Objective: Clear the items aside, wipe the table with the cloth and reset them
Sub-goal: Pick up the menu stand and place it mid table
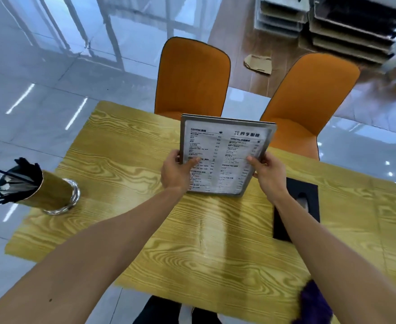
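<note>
Head view shows a yellow wood-grain table (127,230). At the left edge, a shiny round gold cup full of black straws (40,192) is seen. In the middle, a flat silver-framed menu card (225,150) is held up over the table, gripped by the left hand (177,170) and right hand (268,174). A black flat box (309,195) is seen beside it. A fuzzy purple cloth (314,302) is left at the near right edge. Wiping does not look started.
</note>
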